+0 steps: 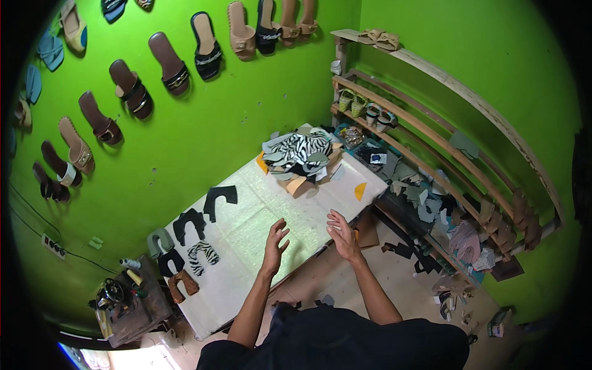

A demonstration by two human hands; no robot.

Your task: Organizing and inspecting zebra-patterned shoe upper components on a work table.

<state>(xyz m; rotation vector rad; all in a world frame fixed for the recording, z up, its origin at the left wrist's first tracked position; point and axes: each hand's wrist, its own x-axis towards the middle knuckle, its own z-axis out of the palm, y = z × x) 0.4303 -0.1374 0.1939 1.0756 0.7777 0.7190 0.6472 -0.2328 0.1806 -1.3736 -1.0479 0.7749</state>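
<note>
My left hand (pixel 275 248) is raised over the front part of the white-covered table (pixel 246 237), fingers apart, holding nothing. Level with it, my right hand (pixel 343 235) hovers near the table's front edge, also open and empty. On the table's left part lie several curved cut pieces: black ones (pixel 189 226), a zebra-striped one (pixel 203 256), a grey-green one (pixel 160 242) and a brown one (pixel 182 286). Beyond my hands, a heap of scraps (pixel 298 154) with zebra-striped material on top sits at the far end. A yellow half-round piece (pixel 360 190) lies right of it.
A sewing machine (pixel 113 292) on a small stand is at the left end. Wooden racks (pixel 425 126) with footwear run along the right wall, above piled scraps (pixel 425 206). Sandals (pixel 172 63) hang on the green wall. Scraps litter the floor (pixel 394 280).
</note>
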